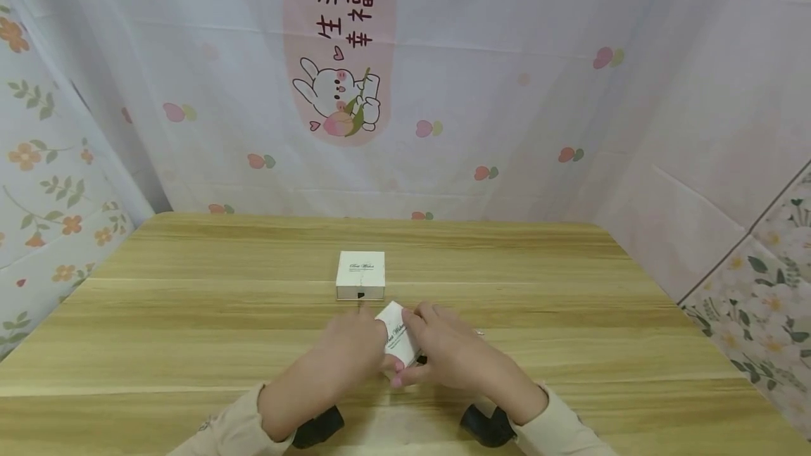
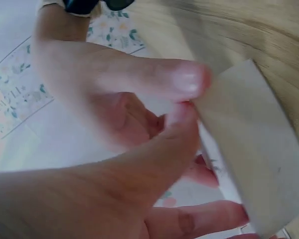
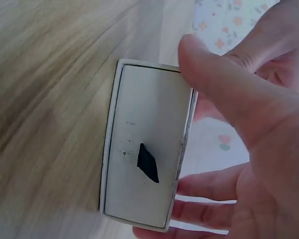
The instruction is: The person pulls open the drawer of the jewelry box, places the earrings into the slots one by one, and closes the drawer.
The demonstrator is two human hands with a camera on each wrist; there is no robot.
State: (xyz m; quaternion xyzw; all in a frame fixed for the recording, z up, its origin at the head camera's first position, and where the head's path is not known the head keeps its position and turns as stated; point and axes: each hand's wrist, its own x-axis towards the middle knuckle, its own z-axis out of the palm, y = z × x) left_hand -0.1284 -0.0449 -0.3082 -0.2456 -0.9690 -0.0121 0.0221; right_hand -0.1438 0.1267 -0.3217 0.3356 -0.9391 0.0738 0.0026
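Observation:
Both hands hold a small white drawer box (image 1: 395, 336) tilted at the front middle of the table, its printed lettering up in the head view. My left hand (image 1: 355, 347) grips its left side with thumb and fingers. On the right side, my right hand (image 1: 453, 350) grips it too; the two thumbs meet at the near corner. A plain white face of the box (image 2: 254, 144) shows in the left wrist view. The right wrist view shows the drawer front, flush in its sleeve, with a black pull tab (image 3: 148, 163). The contents are hidden.
A second white box (image 1: 361, 269) with the same lettering and a black tab lies just beyond the hands on the wooden table (image 1: 190, 315). A tiny pale item (image 1: 479, 333) peeks out beside the right hand, too small to identify. Printed curtains (image 1: 507, 90) enclose the table.

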